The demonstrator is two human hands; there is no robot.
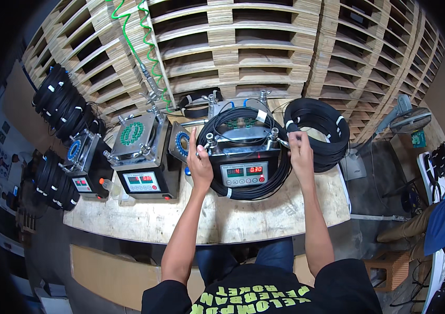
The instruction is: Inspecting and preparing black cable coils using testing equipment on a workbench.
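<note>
A coil of black cable (281,180) with white ties stands tilted around the front of a bench machine (245,173), whose lit red display shows through the ring. My left hand (200,166) lies against the coil's left side, its fingers stretched upward. On the right side, my right hand (301,150) has its fingers closed at the coil's edge, beside one of the machine's metal clamp posts (274,134). Exactly how much of the cable is between those fingers is hidden. A white tag (262,114) sits at the top of the coil.
Stacked black coils (332,123) lie at the right of the wooden table (180,225). Two similar machines (146,180) (83,183) and a small bottle (108,185) stand left. Wooden pallets (238,47) rise behind. Green air hoses (128,39) hang down. A fan (409,120) and another person (444,225) are right.
</note>
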